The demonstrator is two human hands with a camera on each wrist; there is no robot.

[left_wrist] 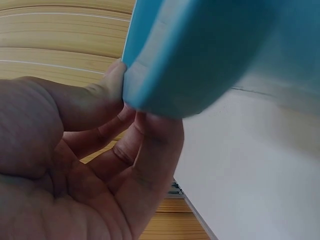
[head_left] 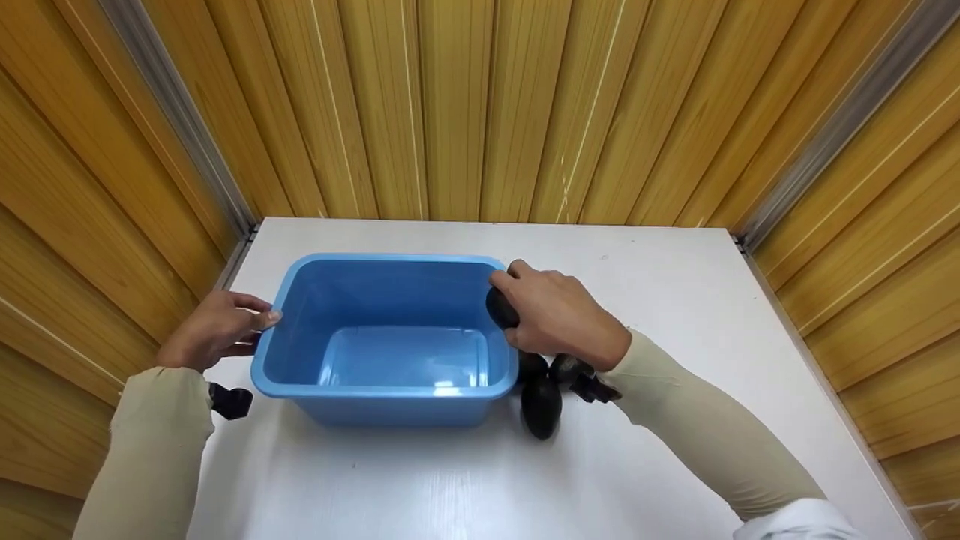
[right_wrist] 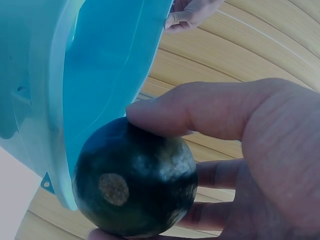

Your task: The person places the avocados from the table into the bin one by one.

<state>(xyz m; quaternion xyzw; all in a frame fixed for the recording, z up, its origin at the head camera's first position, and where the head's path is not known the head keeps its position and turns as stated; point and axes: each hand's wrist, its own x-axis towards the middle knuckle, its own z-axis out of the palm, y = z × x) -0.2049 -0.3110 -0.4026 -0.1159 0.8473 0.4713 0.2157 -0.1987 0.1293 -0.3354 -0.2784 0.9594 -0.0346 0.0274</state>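
Right hand (head_left: pixel 559 311) grips a dark fruit (right_wrist: pixel 137 175), left hand (head_left: pixel 217 326) pinches the tub (head_left: pixel 375 391) by its rim: seemingly loading, next calling for release inside.

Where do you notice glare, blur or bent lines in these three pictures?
Head view: bright glare near the front rim of the blue tub, faint sheen on the white table; left wrist view: the tub looks soft and blurred, and the wooden panelling curves; right wrist view: a pale highlight on the dark round fruit, with the panelling bowed behind.
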